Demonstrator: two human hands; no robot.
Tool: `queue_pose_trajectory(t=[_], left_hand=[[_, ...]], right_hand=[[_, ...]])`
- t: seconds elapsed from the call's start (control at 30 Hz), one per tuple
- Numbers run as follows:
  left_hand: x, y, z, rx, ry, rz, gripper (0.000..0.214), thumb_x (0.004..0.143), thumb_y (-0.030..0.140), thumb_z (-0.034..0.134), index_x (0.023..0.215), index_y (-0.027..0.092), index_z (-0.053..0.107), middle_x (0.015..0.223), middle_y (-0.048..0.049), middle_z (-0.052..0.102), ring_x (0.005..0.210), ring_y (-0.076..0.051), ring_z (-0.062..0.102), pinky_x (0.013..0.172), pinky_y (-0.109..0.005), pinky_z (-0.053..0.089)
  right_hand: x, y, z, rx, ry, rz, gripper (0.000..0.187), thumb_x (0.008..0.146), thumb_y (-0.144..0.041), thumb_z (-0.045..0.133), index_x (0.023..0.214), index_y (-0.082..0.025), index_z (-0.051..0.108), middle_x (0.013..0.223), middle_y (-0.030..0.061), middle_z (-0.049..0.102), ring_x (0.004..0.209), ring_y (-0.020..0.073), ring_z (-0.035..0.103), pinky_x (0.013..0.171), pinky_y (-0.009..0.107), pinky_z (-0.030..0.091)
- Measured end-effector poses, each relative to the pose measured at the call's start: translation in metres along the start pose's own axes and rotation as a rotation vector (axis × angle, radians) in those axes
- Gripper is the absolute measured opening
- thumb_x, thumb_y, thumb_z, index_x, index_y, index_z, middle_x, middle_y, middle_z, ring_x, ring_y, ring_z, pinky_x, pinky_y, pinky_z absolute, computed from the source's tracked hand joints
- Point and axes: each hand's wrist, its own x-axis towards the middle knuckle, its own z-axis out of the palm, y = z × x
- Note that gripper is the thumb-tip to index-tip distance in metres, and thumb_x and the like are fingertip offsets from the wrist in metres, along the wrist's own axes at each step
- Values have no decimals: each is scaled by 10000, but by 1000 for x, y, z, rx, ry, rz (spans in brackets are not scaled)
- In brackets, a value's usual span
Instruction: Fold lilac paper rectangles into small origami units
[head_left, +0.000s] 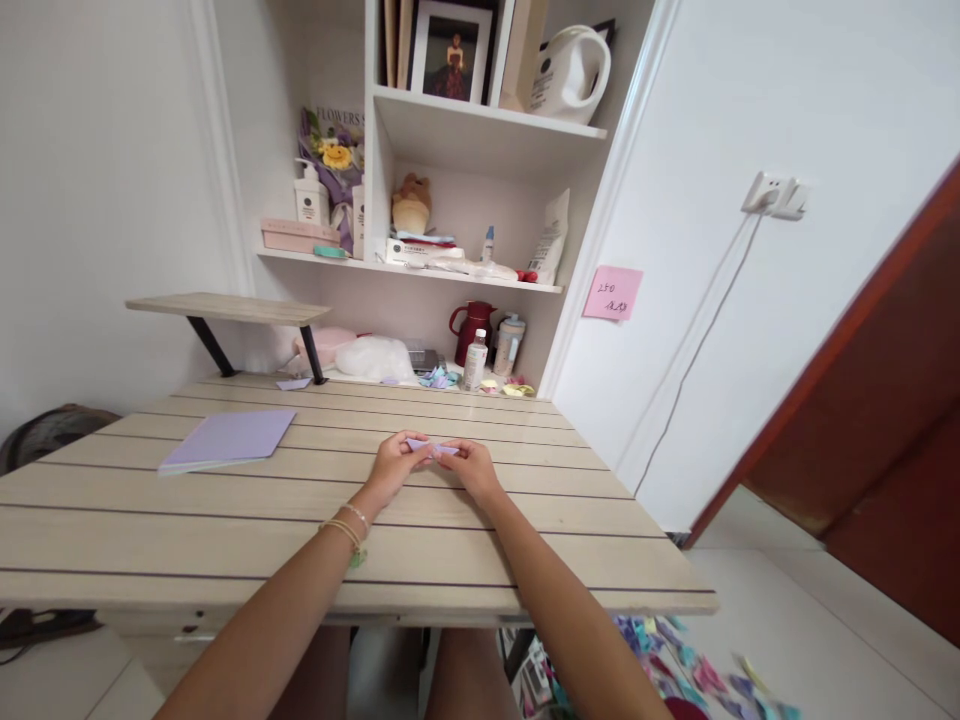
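Observation:
Over the middle of the striped wooden table (285,510), both hands pinch a small folded piece of lilac paper (447,450). My left hand (394,465) grips its left part between thumb and fingers; two bracelets circle that wrist. On the other side, my right hand (471,468) holds the paper's right end, the two thumbs close together at the centre. Fingers cover much of the paper, so its exact folds are hidden. A stack of lilac paper sheets (232,437) lies flat to the left of the hands.
A raised wooden shelf (225,307) on black legs stands at the back left. Along the back are a bottle (475,362), a red jug (472,330) and folded paper pieces (439,378). Many coloured paper pieces (705,672) lie on the floor at lower right.

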Motion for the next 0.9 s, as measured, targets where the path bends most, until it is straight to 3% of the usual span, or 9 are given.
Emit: queue_pose_trajectory(t=[0.17,0.3,0.43,0.63,0.8,0.9], left_hand=[[3,-2,-1,-33,35,-3,302,582,223,743,824,114,598,666,-45,673,605,-150,650,663,-289,538],[5,-3,-4,-132,56,-26,260,722,275,632,919,107,603,810,-96,682,775,-176,656,796,-336,510],[6,-3,-6,-176,12,-72,290,782,307,559,993,111,593,937,-139,669,921,-206,621,878,-382,456],[0,2,-3,-119,-84,-54,342,736,333,608,1017,137,601,1086,-161,618,984,-237,587,849,-377,465],[4,15,-7,27,71,13,376,721,370,598,1048,184,585,1145,-143,584,985,-223,582,804,-356,472],[12,39,-38,292,213,154,356,654,320,650,974,169,623,1095,-139,610,1028,-248,549,861,-359,422]], right_hand=[[2,-2,-1,-2,-4,-34,342,575,-355,706,829,-133,650,535,5,617,552,158,591,569,276,476],[3,-6,-10,-15,-15,-128,355,650,-372,642,939,-166,623,638,22,659,631,173,627,652,307,499],[2,-8,-17,-203,12,-214,226,697,-362,593,818,-185,663,669,29,674,635,173,619,652,300,488],[-2,-16,-20,-475,-47,-381,149,720,-344,600,745,-239,702,755,34,693,679,192,606,667,300,446],[-7,-26,-29,-597,-62,-339,187,714,-383,601,733,-228,705,673,39,684,614,195,599,599,297,445],[-20,-33,-58,-627,-6,-319,231,716,-421,582,751,-224,695,714,41,693,636,204,616,613,305,461]])
